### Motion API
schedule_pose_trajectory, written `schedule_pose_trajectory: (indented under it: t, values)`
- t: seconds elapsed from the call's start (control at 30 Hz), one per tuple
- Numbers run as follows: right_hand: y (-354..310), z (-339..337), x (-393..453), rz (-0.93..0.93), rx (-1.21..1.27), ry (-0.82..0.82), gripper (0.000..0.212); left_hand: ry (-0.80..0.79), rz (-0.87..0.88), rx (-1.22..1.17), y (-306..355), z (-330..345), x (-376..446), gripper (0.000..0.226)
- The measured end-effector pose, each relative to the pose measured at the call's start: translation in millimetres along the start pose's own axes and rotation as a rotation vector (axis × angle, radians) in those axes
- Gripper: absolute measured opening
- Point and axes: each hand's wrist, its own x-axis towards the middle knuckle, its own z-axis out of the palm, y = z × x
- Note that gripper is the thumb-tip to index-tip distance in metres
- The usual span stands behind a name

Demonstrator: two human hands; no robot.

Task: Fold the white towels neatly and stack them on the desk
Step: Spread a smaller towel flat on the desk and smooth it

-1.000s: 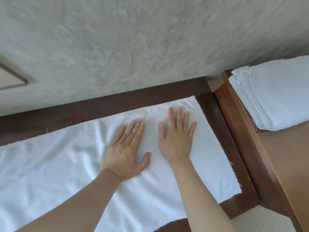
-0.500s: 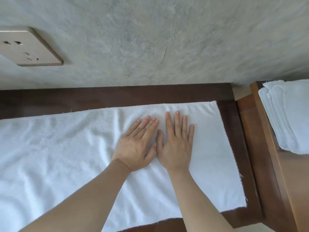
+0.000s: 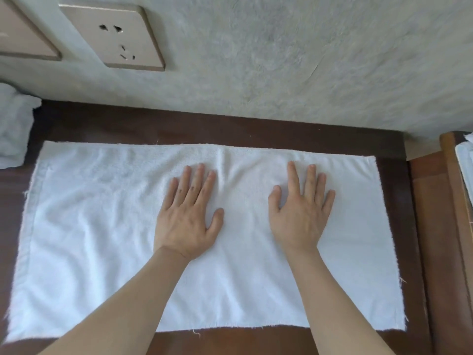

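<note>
At the far left, a crumpled white towel (image 3: 14, 126) is seen lying against the wall, just beside the far-left corner of the spread towel (image 3: 107, 226), which is laid flat across the dark wooden surface (image 3: 179, 121). Soft wrinkles are visible over the spread towel's left half, and a raised crease (image 3: 222, 165) is seen running from the far edge toward the middle, between the two hands.

The left hand (image 3: 188, 213) is pressed palm-down on the towel, its fingers straight and held close together, the thumb out to the right. The right hand (image 3: 300, 213) is laid flat a little apart from it, fingers straight and slightly spread. Nothing is pinched by either hand.

The step in hand is judged to be smoothing before a fold. It is best done with flat palms swept outward from the centre crease, so that slack is carried toward the short edges rather than bunched. The left half is judged to need more passes than the right. Corners should be squared before any edge is lifted.

At the far right, on a lighter wooden desk (image 3: 450, 190), a sliver of folded white towels (image 3: 467, 160) is seen.
</note>
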Motion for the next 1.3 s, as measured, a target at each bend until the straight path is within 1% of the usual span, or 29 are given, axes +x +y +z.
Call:
schedule_pose_trajectory:
  t: [0.03,0.07,0.13,0.2,0.27,0.3,0.43,0.53,0.63,0.77,0.83,0.9,0.97,1.03,1.1,1.17,1.23,1.3]
  values:
    - [-13.4,-2.5,0.3,-0.014,0.04,0.022,0.059,-0.009,-0.007,0.011,0.5,1.2,2.4,0.073]
    - [-30.4,-4.2,-1.6,-0.067,0.09,0.046,0.055,-0.018,-0.014,0.011,1.0,1.7,3.0,0.072]
    - [-71.7,-6.3,-9.6,-0.238,0.2,0.069,0.05,-0.04,-0.018,0.001,1.5,0.9,4.6,0.071]
    - [-109.8,-3.4,-23.0,-0.341,0.369,-0.041,0.051,-0.076,-0.019,0.023,1.2,0.3,3.7,0.075]
    - [-127.4,3.7,-32.8,-0.343,0.492,-0.155,0.054,-0.069,0.002,0.02,1.7,-1.2,2.3,0.079]
    - [-128.5,8.7,-34.4,-0.324,0.502,-0.168,0.057,-0.062,0.012,0.008,1.5,-1.9,2.3,0.08]
    - [-119.2,20.7,-33.7,-0.323,0.412,-0.055,0.061,-0.089,0.008,-0.007,-1.3,0.0,4.7,0.083]
    - [-122.7,23.6,-35.0,-0.328,0.361,-0.004,0.065,-0.087,0.04,0.007,-15.1,-0.1,1.7,0.075]
    - [-126.9,29.2,-35.9,-0.352,0.254,0.042,0.068,-0.027,-0.057,0.011,-68.8,-6.6,-3.6,0.061]
    - [-129.8,31.8,-37.3,-0.365,0.099,0.02,0.069,-0.025,-0.111,0.037,-151.5,-26.6,-9.9,0.062]
    - [-130.5,32.8,-37.4,-0.36,0.075,0.007,0.069,-0.021,-0.17,0.03,-180.7,-34.5,-8.5,0.064]
    - [-130.4,33.4,-37.4,-0.348,0.064,-0.002,0.069,-0.022,-0.211,0.022,-196.7,-38.9,-6.0,0.066]
    - [-132.4,33.0,-37.0,-0.341,0.042,-0.013,0.069,-0.013,-0.224,0.015,-200.9,-40.8,-3.7,0.067]
    - [-132.4,31.5,-37.2,-0.335,0.023,-0.024,0.069,0.006,-0.199,-0.016,-196.0,-42.9,-3.8,0.067]
    - [-133.7,31.1,-37.3,-0.331,0.013,-0.027,0.069,0.055,-0.142,-0.085,-186.2,-47.0,-8.3,0.064]
    - [-134.0,31.5,-37.7,-0.326,0.007,-0.023,0.069,0.083,-0.045,-0.143,-171.3,-47.9,-23.6,0.063]
    - [-135.1,31.7,-37.3,-0.318,0.007,-0.027,0.069,0.059,0.055,-0.145,-152.2,-39.1,-52.0,0.066]
    - [-135.5,31.2,-37.0,-0.309,-0.002,-0.048,0.069,-0.031,0.089,-0.059,-139.5,-26.6,-82.2,0.07]
